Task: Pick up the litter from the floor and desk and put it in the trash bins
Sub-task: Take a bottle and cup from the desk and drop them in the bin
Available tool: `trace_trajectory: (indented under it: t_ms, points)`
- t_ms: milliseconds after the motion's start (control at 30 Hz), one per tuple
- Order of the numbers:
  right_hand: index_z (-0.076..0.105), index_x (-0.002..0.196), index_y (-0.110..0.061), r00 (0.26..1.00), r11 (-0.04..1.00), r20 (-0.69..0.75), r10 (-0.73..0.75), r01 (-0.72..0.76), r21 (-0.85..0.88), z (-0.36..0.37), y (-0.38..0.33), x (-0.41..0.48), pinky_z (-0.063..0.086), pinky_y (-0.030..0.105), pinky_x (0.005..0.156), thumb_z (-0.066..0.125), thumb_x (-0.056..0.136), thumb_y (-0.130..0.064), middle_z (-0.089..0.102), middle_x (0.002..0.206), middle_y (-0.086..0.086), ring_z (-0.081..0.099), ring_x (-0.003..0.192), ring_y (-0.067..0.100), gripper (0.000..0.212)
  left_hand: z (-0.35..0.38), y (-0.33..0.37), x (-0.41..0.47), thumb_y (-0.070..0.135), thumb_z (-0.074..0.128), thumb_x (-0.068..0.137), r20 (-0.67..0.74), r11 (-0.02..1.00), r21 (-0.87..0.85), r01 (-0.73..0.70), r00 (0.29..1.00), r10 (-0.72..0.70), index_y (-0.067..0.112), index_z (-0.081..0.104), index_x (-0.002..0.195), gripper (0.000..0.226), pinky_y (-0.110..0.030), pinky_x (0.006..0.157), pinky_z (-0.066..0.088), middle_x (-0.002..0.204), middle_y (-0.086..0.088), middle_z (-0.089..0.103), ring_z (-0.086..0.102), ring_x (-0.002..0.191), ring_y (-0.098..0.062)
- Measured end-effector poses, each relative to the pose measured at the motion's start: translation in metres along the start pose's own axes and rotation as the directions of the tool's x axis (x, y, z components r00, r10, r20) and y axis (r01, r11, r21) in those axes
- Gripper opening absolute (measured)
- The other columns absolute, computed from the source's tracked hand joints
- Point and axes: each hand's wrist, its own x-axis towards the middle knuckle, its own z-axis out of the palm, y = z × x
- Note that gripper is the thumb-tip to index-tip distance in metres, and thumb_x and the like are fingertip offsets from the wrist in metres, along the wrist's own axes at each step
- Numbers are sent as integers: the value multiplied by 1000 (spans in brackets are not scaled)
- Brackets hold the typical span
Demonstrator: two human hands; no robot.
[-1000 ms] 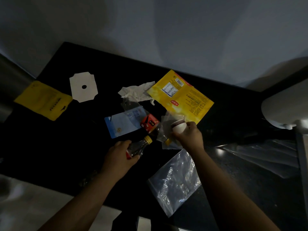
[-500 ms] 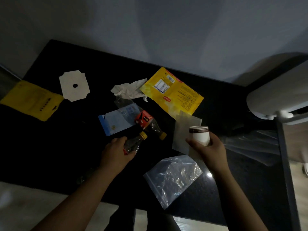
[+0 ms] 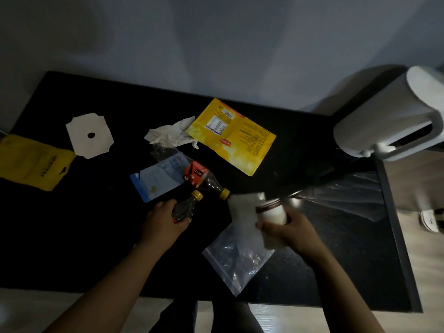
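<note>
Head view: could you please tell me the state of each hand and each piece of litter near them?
left hand, gripping the small bottle.
small bottle, capped, in the left hand.
right hand, gripping the paper cup.
paper cup, held, blurred.
red-label bottle, capped, lying on its side on the desk.
tissue, crumpled.
zip bag, flat on the desk.
yellow packet, lying flat.
</note>
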Motion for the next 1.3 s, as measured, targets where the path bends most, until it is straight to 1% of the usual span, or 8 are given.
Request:
trace_trajectory:
  t_ms: [167, 267, 333, 500, 633, 967, 1167, 1300]
  points:
    - [52, 123, -22, 994, 896, -105, 22, -66, -439, 30, 46, 14, 52, 16, 61, 86, 61, -39, 48, 124, 3, 55, 91, 10, 72, -1, 0, 1, 34, 74, 77, 7, 1000, 7, -21, 1000, 21, 15, 56, 118, 49, -41, 89, 50, 119, -10, 51, 57, 103, -28]
    - [29, 146, -17, 994, 812, -108, -35, -34, -583, 41, 62, 22, 52, 31, 90, 85, 59, -47, 23, 148, 6, 47, 121, 24, 107, -2, 0, -1, 33, 73, 77, 3, 999, -2, -36, 999, 36, 15, 56, 116, 46, -40, 88, 51, 117, -10, 52, 58, 100, -27]
    - [21, 150, -19, 995, 784, -95, -5, -55, -618, 47, 67, 26, 50, 35, 96, 84, 58, -50, 20, 150, 6, 45, 126, 26, 116, -3, -1, -2, 33, 73, 78, 11, 999, -5, -40, 999, 40, 15, 56, 116, 46, -41, 88, 51, 118, -10, 51, 57, 101, -26]
    - [41, 134, -22, 983, 732, -179, -37, -95, -675, 63, 70, 23, 51, 38, 88, 75, 62, -60, 46, 123, 3, 52, 108, 21, 88, -4, 0, -4, 32, 72, 79, 12, 999, -12, -50, 999, 51, 15, 55, 116, 45, -41, 90, 50, 119, -10, 51, 57, 103, -26]
    - [48, 123, -21, 967, 703, -242, -77, -119, -701, 67, 72, 20, 46, 34, 89, 69, 65, -67, 48, 117, 3, 47, 106, 20, 78, -4, 0, -4, 33, 71, 80, 18, 999, -5, -43, 999, 43, 15, 53, 122, 50, -41, 93, 49, 123, -10, 49, 55, 108, -27]
    - [45, 110, -26, 889, 959, -451, -76, -58, -277, 46, 55, -15, 57, 42, 74, 78, 64, -54, 62, 96, -4, 62, 82, 14, 63, -13, 2, -8, 32, 73, 78, 87, 995, -84, -60, 994, 67, 19, 53, 118, 47, -36, 86, 50, 114, -7, 56, 58, 100, -22]
    - [44, 103, -31, 800, 989, -591, -104, 19, -149, 12, 38, -46, 58, 38, 64, 75, 61, -62, 59, 87, -11, 63, 76, 9, 61, -21, 41, -26, 30, 75, 76, 52, 934, -255, -250, 961, 271, 27, 56, 106, 36, -24, 67, 44, 109, -3, 58, 58, 88, -14]
    - [46, 101, -31, 748, 990, -650, -136, 82, -113, -20, 34, -70, 58, 35, 63, 76, 62, -60, 61, 87, -10, 64, 76, 8, 58, -16, 86, -48, 29, 78, 74, 9, 863, -333, -380, 914, 406, 28, 55, 112, 45, -21, 74, 44, 110, 4, 54, 57, 97, -15]
